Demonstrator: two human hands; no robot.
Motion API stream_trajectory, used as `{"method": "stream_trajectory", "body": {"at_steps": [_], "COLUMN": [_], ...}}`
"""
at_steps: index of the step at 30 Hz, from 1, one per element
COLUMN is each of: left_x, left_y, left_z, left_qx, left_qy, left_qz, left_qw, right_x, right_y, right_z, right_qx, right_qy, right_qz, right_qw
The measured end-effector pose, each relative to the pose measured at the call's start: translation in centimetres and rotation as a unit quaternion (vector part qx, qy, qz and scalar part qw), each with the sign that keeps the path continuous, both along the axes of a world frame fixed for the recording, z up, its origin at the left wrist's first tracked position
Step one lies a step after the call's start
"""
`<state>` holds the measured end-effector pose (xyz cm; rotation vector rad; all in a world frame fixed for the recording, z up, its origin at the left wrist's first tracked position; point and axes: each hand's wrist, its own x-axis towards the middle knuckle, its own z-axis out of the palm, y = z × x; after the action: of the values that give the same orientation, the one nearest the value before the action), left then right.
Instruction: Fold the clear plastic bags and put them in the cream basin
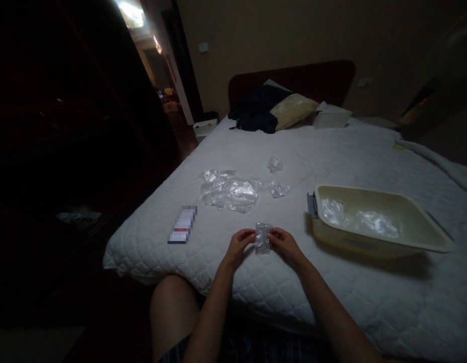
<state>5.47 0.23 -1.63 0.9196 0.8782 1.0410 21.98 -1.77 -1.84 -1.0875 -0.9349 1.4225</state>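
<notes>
Packet [263, 242]: clear plastic, small, approx. rectangular, crinkled; held up betw. both hands just above near edge of bed, contents n/a – too blurred to tell.
Left hand [239, 247]: thumb & fingers closed on packet's L edge.
Right hand [288, 246]: thumb & fingertips pinching packet's R edge, opp. side.
Quilted bedspread [142, 254]: white, diamond-type stitching, under all loose plastic.
Plastic sheeting [233, 194]: clear, crumpled, spread beyond the hands, slightly L of packet.
Loose plastic pieces: two small – one [280, 189] at R end of sheeting, other [274, 164] farther back.
Tub [369, 246]: cream, rect., on bed to R of right hand, well apart; grey latch [312, 205] at L end.
Tub contents: clear plastic, two shiny heaps [379, 224] on floor of tub.
Flat oblong item [182, 225]: on bed, L of left hand; pixelated, ID not poss.
Bed head: dark clothing [258, 108], pale cushion [295, 111] & white box [332, 119], all before brown headboard [331, 78].
</notes>
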Motion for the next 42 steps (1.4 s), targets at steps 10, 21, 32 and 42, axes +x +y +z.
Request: {"method": "stream_trajectory", "body": {"at_steps": [10,21,32,42], "left_x": [-0.1,-0.3,-0.5,-0.5], "left_y": [0.5,0.6,0.9,0.8], "left_z": [-1.0,-1.2,-1.5,-1.3], "left_qx": [0.005,0.002,0.001,-0.007], "left_qy": [-0.045,-0.05,-0.045,-0.04], "left_qz": [0.06,0.071,0.087,0.087], "left_qw": [0.997,0.996,0.995,0.995], "right_x": [1.4,15.1,25.6,24.2], "right_y": [-0.2,-3.4,-2.4,-1.8], "right_z": [3.8,15.3,14.2,11.8], "right_qx": [0.038,0.1,-0.151,-0.174], "right_qy": [-0.057,-0.24,-0.529,-0.709], "right_qz": [-0.038,-0.081,-0.147,-0.171], "right_qw": [0.997,0.962,0.822,0.662]}}
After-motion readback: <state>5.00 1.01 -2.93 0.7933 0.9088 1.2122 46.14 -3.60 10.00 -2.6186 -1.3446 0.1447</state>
